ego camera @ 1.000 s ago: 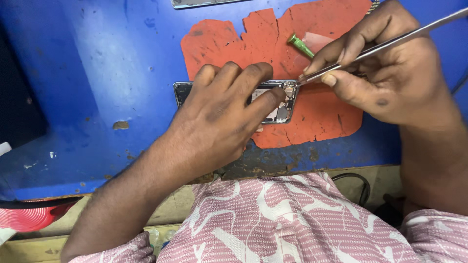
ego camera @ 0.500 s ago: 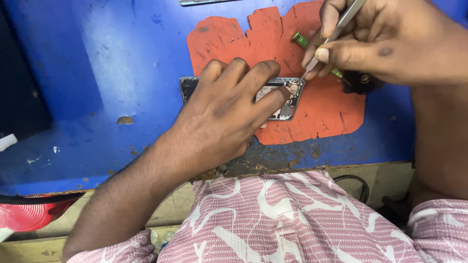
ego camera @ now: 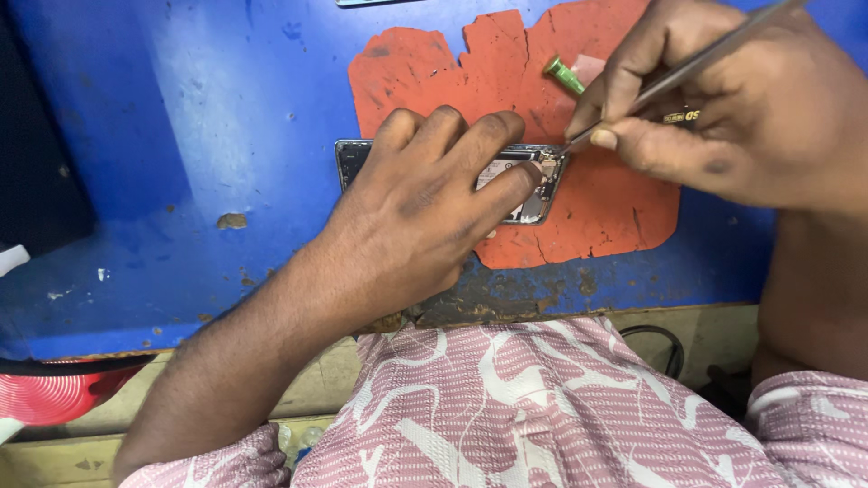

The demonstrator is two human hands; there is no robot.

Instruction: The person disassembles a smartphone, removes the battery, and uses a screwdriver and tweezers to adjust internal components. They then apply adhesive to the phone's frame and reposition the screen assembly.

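Observation:
An opened phone [ego camera: 533, 185] with its inner parts showing lies on a worn orange mat [ego camera: 615, 203] on the blue bench top [ego camera: 181, 163]. My left hand [ego camera: 425, 208] lies flat over the phone and presses it down, fingers reaching its right end. My right hand [ego camera: 732, 108] grips thin metal tweezers [ego camera: 669, 77]; their tip touches the phone's upper right corner. A small green nozzle-like piece [ego camera: 563, 75] rests on the mat just above the tweezers' tip. Most of the phone is hidden under my left hand.
The bench's front edge [ego camera: 542, 312] is chipped and rusty, right above my lap in a pink patterned shirt [ego camera: 542, 407]. A red ribbed object [ego camera: 54, 393] sits low at the left. A black cable loop [ego camera: 665, 348] hangs under the bench edge.
My right hand lifted the tweezers up toward the green piece, then came back down to the phone's right corner. My left hand stayed pressed on the phone.

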